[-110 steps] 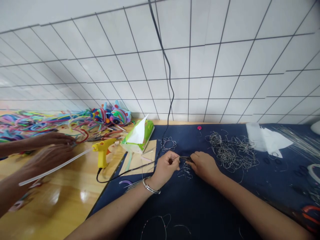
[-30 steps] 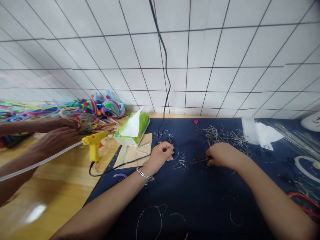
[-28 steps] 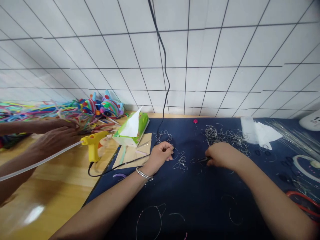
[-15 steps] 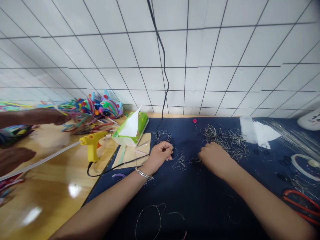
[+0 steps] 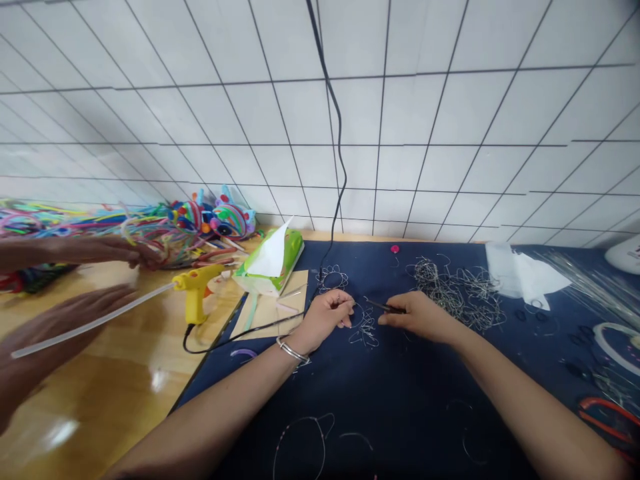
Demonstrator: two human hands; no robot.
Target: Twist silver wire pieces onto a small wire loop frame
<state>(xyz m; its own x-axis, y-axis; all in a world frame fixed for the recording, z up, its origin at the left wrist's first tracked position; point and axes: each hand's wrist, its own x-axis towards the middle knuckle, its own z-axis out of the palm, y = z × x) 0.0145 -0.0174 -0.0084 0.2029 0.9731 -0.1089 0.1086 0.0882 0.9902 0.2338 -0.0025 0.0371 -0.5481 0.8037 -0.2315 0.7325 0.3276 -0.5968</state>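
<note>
My left hand (image 5: 330,313) is closed in a pinch on a thin wire ring (image 5: 359,315), whose loop stands out to the right of the fingertips. In my right hand (image 5: 413,313) is a slim dark pointed tool (image 5: 389,307), like tweezers or fine pliers; the hand hides most of it. Its tip points left toward the ring, with a small gap between. Just below the ring lies a bunch of bent wire loops (image 5: 367,333) on the dark blue cloth (image 5: 400,400). Another wire flower shape (image 5: 333,278) rests behind my left hand.
A tangled wire heap (image 5: 450,287) lies beyond my right hand. To the left are a tissue pack (image 5: 273,260) and a yellow glue gun (image 5: 196,293) with its black cord. Another person's hands (image 5: 100,307) are at far left. Red-handled scissors (image 5: 607,417) lie at right.
My right hand has moved left and turned, bringing the dark tool up from the cloth toward the wire ring. The other person's hands have moved right. The view has shifted slightly.
</note>
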